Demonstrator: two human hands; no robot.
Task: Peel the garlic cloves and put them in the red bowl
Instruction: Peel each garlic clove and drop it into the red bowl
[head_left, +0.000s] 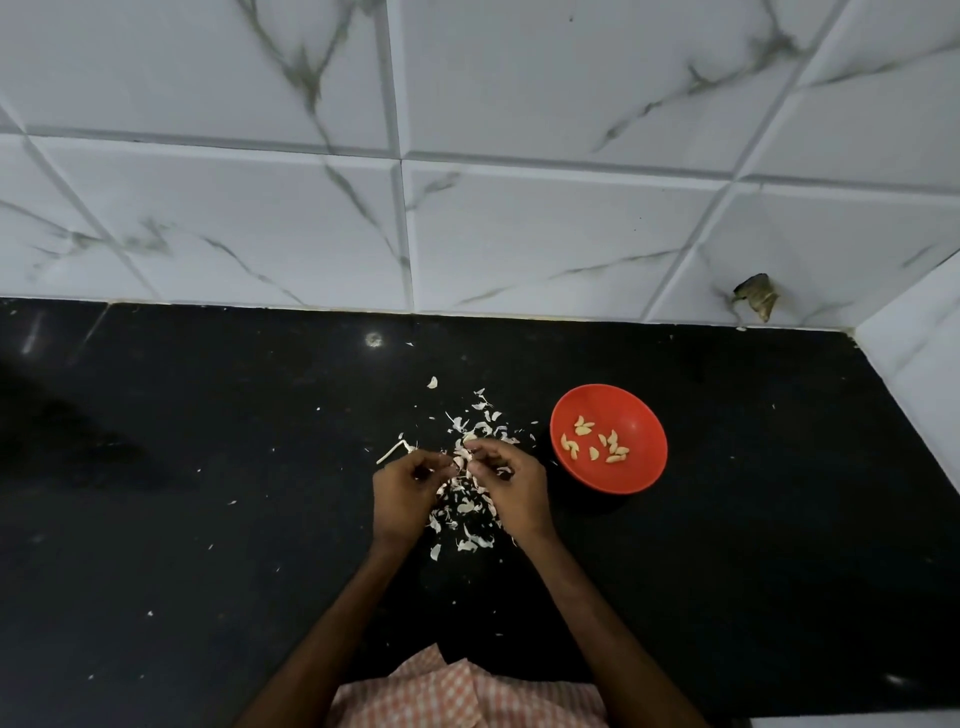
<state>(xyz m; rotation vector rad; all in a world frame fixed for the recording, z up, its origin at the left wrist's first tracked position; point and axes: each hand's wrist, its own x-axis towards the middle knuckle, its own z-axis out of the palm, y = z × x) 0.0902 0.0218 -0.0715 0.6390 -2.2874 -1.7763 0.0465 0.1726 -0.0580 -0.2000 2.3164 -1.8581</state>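
Note:
My left hand (402, 493) and my right hand (511, 486) meet over the black counter, fingertips together on a small garlic clove (461, 460) with papery skin on it. Both hands pinch it, fingers curled. Under and around my hands lies a scatter of white garlic skins (467, 506). The red bowl (636, 415) stands just right of my right hand, holding several peeled yellowish cloves (595, 441). A pale garlic stem (395, 449) lies left of my left hand's fingertips.
The black counter (208, 467) runs back to a white marble-tiled wall (467, 208). A tiled side wall (914, 374) closes the right end. A chipped hole in the tile (756, 301) sits at the back right. My checked shirt (457, 691) shows at the bottom.

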